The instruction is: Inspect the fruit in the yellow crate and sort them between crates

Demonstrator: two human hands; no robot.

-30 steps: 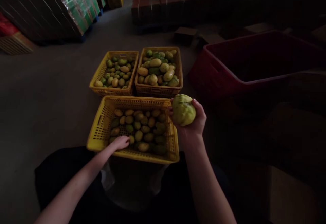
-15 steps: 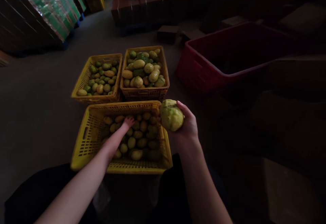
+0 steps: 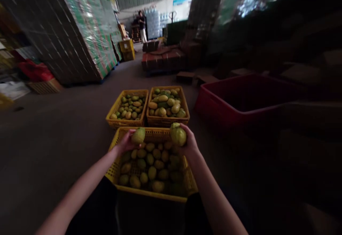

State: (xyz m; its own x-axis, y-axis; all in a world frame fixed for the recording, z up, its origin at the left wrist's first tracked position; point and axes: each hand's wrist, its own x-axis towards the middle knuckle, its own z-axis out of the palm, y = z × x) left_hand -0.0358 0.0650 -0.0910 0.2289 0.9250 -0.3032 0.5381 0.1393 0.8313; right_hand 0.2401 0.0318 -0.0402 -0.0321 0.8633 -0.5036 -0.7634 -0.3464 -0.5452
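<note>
Over dim warehouse floor, clasping on its inward side with the left hand a green fruit above the back-left of the near yellow crate, likewise with the right hand a lumpier fruit above its back-right, nearer the red bin.

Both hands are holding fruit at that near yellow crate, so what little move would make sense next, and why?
Perhaps move the right hand forward and lower its lumpy fruit into the far right yellow crate. That crate stands just beyond and holds loose fruit. The left hand grips a second fruit, so neither hand seems free to pick from the near yellow crate.
</note>
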